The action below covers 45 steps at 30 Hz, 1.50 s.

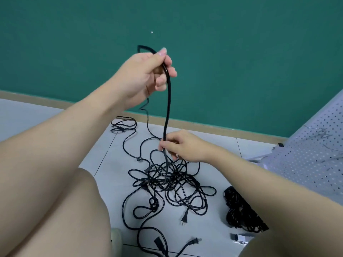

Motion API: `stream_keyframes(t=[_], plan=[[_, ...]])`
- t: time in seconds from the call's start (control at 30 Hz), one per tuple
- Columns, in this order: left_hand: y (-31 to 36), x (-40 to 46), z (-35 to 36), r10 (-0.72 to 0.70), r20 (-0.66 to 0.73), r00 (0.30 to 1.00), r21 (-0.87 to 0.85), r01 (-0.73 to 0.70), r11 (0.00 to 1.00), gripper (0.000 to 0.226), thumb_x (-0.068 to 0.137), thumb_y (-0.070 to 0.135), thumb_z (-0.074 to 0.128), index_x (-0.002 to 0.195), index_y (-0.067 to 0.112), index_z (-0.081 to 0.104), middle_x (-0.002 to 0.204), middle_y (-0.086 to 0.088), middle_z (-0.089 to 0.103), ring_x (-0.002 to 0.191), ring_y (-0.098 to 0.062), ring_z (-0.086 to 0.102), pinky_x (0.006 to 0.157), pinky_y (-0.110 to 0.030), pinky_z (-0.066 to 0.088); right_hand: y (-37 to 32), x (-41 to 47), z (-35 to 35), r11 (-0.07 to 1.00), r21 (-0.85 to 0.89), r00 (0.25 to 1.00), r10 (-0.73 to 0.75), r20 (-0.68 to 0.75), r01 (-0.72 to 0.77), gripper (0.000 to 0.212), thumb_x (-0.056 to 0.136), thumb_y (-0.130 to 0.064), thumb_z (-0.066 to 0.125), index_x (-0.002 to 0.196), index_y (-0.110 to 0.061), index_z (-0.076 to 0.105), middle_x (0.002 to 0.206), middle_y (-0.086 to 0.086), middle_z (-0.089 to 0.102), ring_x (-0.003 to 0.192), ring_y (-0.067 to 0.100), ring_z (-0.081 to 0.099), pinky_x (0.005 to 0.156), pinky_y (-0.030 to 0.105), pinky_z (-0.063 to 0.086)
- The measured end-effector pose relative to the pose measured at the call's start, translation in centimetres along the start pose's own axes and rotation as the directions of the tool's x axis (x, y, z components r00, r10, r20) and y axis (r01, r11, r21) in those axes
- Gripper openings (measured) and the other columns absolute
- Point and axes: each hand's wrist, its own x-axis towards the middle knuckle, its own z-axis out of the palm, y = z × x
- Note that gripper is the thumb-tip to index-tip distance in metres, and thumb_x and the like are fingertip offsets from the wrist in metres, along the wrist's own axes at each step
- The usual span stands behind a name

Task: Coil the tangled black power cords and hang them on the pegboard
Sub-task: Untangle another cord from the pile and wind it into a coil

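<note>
A tangle of black power cords (167, 180) lies on the grey tiled floor in front of me. One black cord (168, 101) runs up out of the pile. My left hand (146, 75) is raised before the green wall and grips that cord's upper part, a short bent end sticking out above the fingers. Lower down, my right hand (182, 147) pinches the same cord just above the tangle. A white pegboard (313, 156) leans at the right edge, with thin wire hooks on it.
A coiled bundle of black cord (241, 210) lies on the floor at the right, beside the pegboard. Loose plugs (184, 218) lie near the front of the pile. My bare knee (74, 210) fills the lower left. A wooden skirting runs along the green wall.
</note>
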Motion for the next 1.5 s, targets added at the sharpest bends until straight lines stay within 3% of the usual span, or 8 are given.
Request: stream_keyframes(t=[0.2,0.37,0.5,0.87,1.0,1.13,1.3,1.5], plan=[[-2.1,0.0,-1.5,-0.169,0.118,0.979,0.296,0.128,0.947,0.026,0.101,-0.006,0.043,0.115,0.004,0.062,0.105,-0.008,0.073,0.075,-0.018,0.063,0.068,-0.031,0.050,-1.5,0.2,-3.1,0.960,0.214,0.917,-0.087,-0.388,0.182,0.040,0.110,-0.030,0.048,0.073,-0.021,0.061,0.050,-0.002,0.055,0.052,0.020,0.046,0.055,0.030,0.038],[-7.1,-2.9,1.2,-0.667,0.410,0.622,0.780,0.140,0.609,0.025,0.105,0.010,0.055,0.129,0.014,0.056,0.123,-0.005,0.067,0.090,-0.019,0.071,0.075,-0.027,0.057,-3.0,-0.4,-6.6,0.789,0.502,0.827,-0.014,-0.562,0.355,0.042,0.111,-0.027,0.045,0.073,-0.012,0.053,0.050,-0.010,0.030,0.043,0.012,0.033,0.051,0.024,0.028],[-8.1,-2.8,1.4,-0.631,0.345,0.695,0.904,-0.063,0.424,0.029,0.109,0.029,0.048,0.101,0.010,0.068,0.097,0.002,0.076,0.083,-0.013,0.073,0.076,-0.028,0.056,-3.3,-0.2,-8.3,0.622,0.662,0.770,0.145,-0.622,0.418,0.039,0.111,-0.032,0.046,0.077,-0.015,0.052,0.060,-0.002,0.025,0.048,0.014,0.028,0.051,0.026,0.030],[-1.2,-0.9,1.8,-0.064,-0.033,0.997,0.071,0.066,0.995,0.033,0.110,0.026,0.044,0.084,0.010,0.057,0.068,-0.005,0.070,0.049,-0.012,0.048,0.052,-0.024,0.048,0.0,-2.1,-4.0,0.925,0.352,0.954,0.039,0.297,-0.147,0.032,0.097,-0.007,0.063,0.124,-0.023,0.065,0.089,0.014,0.055,0.073,0.017,0.063,0.069,0.027,0.050],[-1.5,-0.2,0.6,-0.069,-0.058,0.996,-0.060,0.066,0.996,0.029,0.111,0.024,0.042,0.093,0.009,0.058,0.077,-0.006,0.073,0.058,-0.012,0.054,0.058,-0.023,0.050,-1.3,-2.0,-1.9,0.981,0.195,0.998,-0.001,-0.062,0.013,0.024,0.108,-0.026,0.052,0.100,-0.016,0.072,0.071,0.002,0.063,0.062,0.014,0.058,0.067,0.034,0.048],[-3.0,0.1,-1.0,-0.131,0.086,0.988,0.479,0.074,0.875,0.028,0.105,-0.002,0.042,0.107,0.012,0.066,0.089,0.007,0.077,0.065,-0.009,0.060,0.064,-0.028,0.047,-1.5,-2.6,-4.5,0.971,0.202,0.940,-0.053,-0.336,0.127,0.039,0.109,-0.035,0.049,0.079,-0.020,0.067,0.052,0.001,0.058,0.054,0.022,0.041,0.059,0.038,0.035],[-6.2,-2.4,1.8,-0.579,0.433,0.691,0.808,-0.012,0.590,0.019,0.104,0.019,0.058,0.120,0.017,0.068,0.112,-0.003,0.073,0.082,-0.016,0.073,0.078,-0.037,0.059,-2.3,-3.5,-6.8,0.907,0.351,0.878,-0.038,-0.478,0.231,0.041,0.110,-0.032,0.050,0.075,-0.014,0.065,0.049,-0.006,0.038,0.053,0.021,0.036,0.053,0.026,0.033],[-6.0,-1.4,3.1,-0.326,0.360,0.874,0.855,-0.169,0.490,0.031,0.109,0.020,0.046,0.087,0.007,0.064,0.084,-0.001,0.076,0.069,-0.015,0.075,0.070,-0.030,0.058,-1.8,-3.2,-7.4,0.782,0.562,0.826,0.113,-0.553,0.269,0.033,0.112,-0.026,0.042,0.098,-0.009,0.068,0.060,-0.005,0.042,0.051,0.015,0.044,0.050,0.024,0.030]])
